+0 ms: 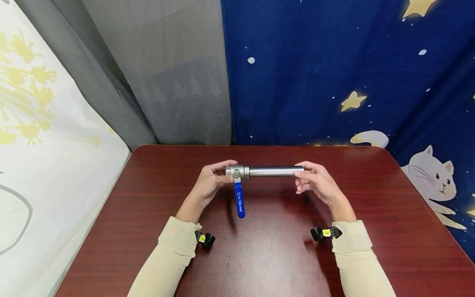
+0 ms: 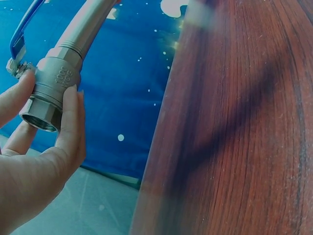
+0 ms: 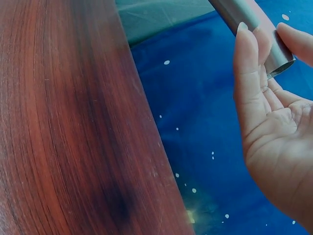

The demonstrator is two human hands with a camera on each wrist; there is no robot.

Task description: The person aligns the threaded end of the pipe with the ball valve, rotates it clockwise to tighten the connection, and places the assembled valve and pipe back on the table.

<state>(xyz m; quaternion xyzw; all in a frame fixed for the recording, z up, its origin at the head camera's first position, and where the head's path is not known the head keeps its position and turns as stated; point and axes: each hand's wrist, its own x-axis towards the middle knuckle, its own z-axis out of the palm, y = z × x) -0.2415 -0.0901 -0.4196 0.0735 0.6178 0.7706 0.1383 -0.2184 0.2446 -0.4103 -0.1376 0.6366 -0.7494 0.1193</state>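
Observation:
A steel ball valve (image 1: 236,170) with a blue lever handle (image 1: 239,200) is joined to a straight metal pipe (image 1: 274,171). Both are held level above the table, the lever pointing toward the person. My left hand (image 1: 209,181) grips the valve body between thumb and fingers; the left wrist view shows its open threaded end (image 2: 41,120) facing back toward the palm. With thumb and fingertips my right hand (image 1: 319,181) pinches the pipe's far end. In the right wrist view the hollow pipe end (image 3: 281,67) sticks out just past the fingers.
The reddish-brown wooden table (image 1: 259,255) carries the shadows of the arms and the lever. Behind it hang a grey curtain (image 1: 178,82) and a blue star-patterned curtain (image 1: 297,82). White patterned cloth (image 1: 55,165) borders the left side. Small black cameras (image 1: 326,233) sit at both wrists.

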